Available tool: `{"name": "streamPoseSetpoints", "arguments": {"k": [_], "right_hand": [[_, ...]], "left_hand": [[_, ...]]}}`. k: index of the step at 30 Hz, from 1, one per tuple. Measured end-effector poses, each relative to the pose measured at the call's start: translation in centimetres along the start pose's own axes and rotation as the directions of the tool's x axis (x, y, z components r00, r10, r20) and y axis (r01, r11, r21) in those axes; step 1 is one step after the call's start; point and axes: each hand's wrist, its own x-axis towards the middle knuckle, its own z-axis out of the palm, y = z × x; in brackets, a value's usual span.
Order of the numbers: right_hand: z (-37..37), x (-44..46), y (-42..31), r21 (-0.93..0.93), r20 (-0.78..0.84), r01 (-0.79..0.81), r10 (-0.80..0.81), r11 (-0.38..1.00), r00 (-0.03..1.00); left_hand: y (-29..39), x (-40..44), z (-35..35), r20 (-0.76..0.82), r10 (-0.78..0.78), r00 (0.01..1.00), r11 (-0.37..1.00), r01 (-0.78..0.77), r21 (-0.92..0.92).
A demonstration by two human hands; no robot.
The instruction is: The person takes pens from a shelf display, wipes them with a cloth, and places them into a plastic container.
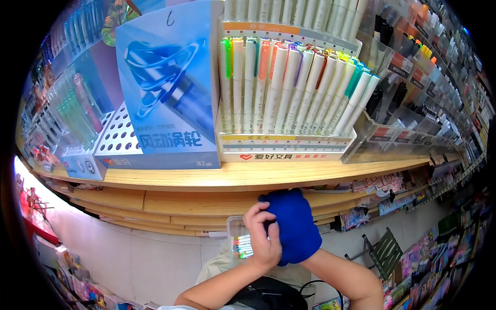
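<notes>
I see one blue cloth (294, 227) at lower centre, long axis nearly upright, top leaning slightly left. I have the left hand (262, 235) holding its left edge, grip narrow; it hides the right hand, whose grip I can't tell. One clear box (230, 226) of markers (243, 247), too small to count, shows beside.

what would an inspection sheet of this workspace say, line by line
surface: wooden counter, carrying a blue display box and a rack of white pens
job's things: blue cloth in front of the counter; clear box with pens inside, partly hidden by the left hand
clutter: printed goods below the counter, right side
hands: left touches the cloth; right hidden by it
cables: black cord or strap near the lap, which one unclear
surroundings: tiled floor, folding stool at right
</notes>
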Motion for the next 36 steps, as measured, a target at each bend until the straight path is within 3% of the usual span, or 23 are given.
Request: {"name": "streamPoseSetpoints", "arguments": {"k": [2, 3, 6, 7, 10, 11, 13, 15, 16, 17, 18, 19, 21, 22, 23, 24, 25, 26, 28, 29, 32, 33, 36], "right_hand": [[1.2, -1.6, 0.7, -0.075, 0.029, 0.025, -0.023, 0.997, 0.999], [-1.2, 0.2, -1.6, -0.163, 0.323, -0.034, 0.086, 0.986, 0.943], [-1.9, -0.4, -1.0, 0.02, 0.308, 0.12, -0.12, 0.993, 0.944], [-1.8, -0.3, -1.2, -0.125, 0.453, 0.105, -0.037, 0.987, 0.891], [1.9, -1.6, 1.5, 0.045, 0.314, 0.04, -0.052, 0.998, 0.948], [1.4, -1.6, 1.7, -0.097, 0.41, 0.114, -0.065, 0.989, 0.91], [0.5, -1.5, 1.5, 0.114, 0.537, -0.292, 0.189, 0.95, 0.822], [0.3, -1.7, 2.3, -0.036, 0.505, 0.094, -0.063, 0.995, 0.861], [-0.8, -1.1, 0.9, 0.012, 0.49, -0.215, 0.182, 0.976, 0.852], [-2.4, -0.6, -1.1, 0.065, 0.49, -0.503, 0.411, 0.862, 0.769], [-3.4, -0.7, -0.2, 0.043, 0.526, -0.055, 0.024, 0.998, 0.85], [-4.3, -0.7, 0.6, 0.024, 0.479, 0.405, -0.366, 0.914, 0.798], [-7.4, -1.0, 1.5, 0.151, 0.518, 0.363, -0.386, 0.92, 0.764], [-7.7, -1.5, 1.9, 0.215, 0.454, 0.337, -0.399, 0.917, 0.797], [-8.1, -2.1, 2.3, 0.282, 0.387, 0.318, -0.41, 0.905, 0.826], [-8.5, -2.6, 2.7, 0.347, 0.318, 0.307, -0.419, 0.886, 0.85], [-9.6, -2.5, 1.9, 0.194, 0.266, 0.339, -0.382, 0.92, 0.885], [-10.8, -2.3, 0.9, 0.072, 0.247, 0.32, -0.328, 0.945, 0.912], [-13.1, -2.0, -1.2, -0.174, 0.206, 0.251, -0.214, 0.952, 0.955], [-13.7, -2.9, -0.7, -0.254, 0.2, 0.224, -0.176, 0.941, 0.964], [-14.4, -4.5, -1.0, -0.393, 0.112, 0.113, -0.074, 0.913, 0.991], [-15.0, -5.2, -0.1, -0.43, 0.208, 0.165, -0.081, 0.888, 0.975], [-15.7, -6.6, 0.3, -0.462, 0.298, 0.123, 0.023, 0.878, 0.954]], "left_hand": [[0.3, 1.1, -0.3, -0.021, -0.028, 0.999, 0.997, 0.026, -0.074], [-0.1, 1.3, -0.5, 0.034, -0.018, 0.999, 0.998, 0.02, -0.066], [0.3, 2.3, -1.7, 0.303, -0.264, 0.916, 0.901, 0.346, -0.26], [1.1, 3.2, -1.9, 0.388, -0.396, 0.832, 0.79, 0.524, -0.318], [-0.1, 4.1, -1.8, 0.587, -0.389, 0.71, 0.603, 0.678, -0.42], [-0.8, 3.9, -1.7, 0.586, -0.383, 0.714, 0.547, 0.687, -0.478], [-0.9, 4.2, -2.1, 0.54, -0.465, 0.702, 0.419, 0.711, -0.564], [-1.4, 4.8, -2.8, 0.459, -0.507, 0.73, 0.339, 0.658, -0.672], [-1.1, 5.5, -3.4, 0.415, -0.527, 0.742, 0.373, 0.64, -0.671], [-1.7, 5.8, -4.1, 0.381, -0.514, 0.768, 0.41, 0.611, -0.678], [-2.2, 6.0, -4.7, 0.346, -0.501, 0.793, 0.446, 0.579, -0.682], [-2.0, 6.1, -5.1, 0.357, -0.478, 0.803, 0.461, 0.575, -0.676], [-1.4, 5.8, -5.3, 0.412, -0.477, 0.776, 0.479, 0.623, -0.619], [-1.3, 5.4, -5.4, 0.445, -0.482, 0.755, 0.483, 0.653, -0.583], [-1.8, 4.9, -5.5, 0.491, -0.433, 0.756, 0.587, 0.65, -0.483], [-2.3, 4.2, -5.5, 0.544, -0.402, 0.737, 0.703, 0.629, -0.332], [-2.6, 3.8, -5.5, 0.618, -0.41, 0.671, 0.829, 0.557, -0.054], [-2.8, 3.3, -5.4, 0.675, -0.438, 0.594, 0.886, 0.41, 0.214], [-3.5, 2.4, -4.5, 0.766, -0.439, 0.47, 0.881, 0.06, 0.468], [-4.0, 1.8, -4.1, 0.794, -0.456, 0.403, 0.827, -0.137, 0.545], [-8.2, -1.3, -3.1, 0.792, -0.447, 0.417, 0.76, -0.291, 0.582], [-8.4, -1.5, -2.8, 0.777, -0.529, 0.342, 0.698, -0.346, 0.627], [-8.3, -2.3, -2.2, 0.745, -0.613, 0.263, 0.624, -0.419, 0.66]]}}
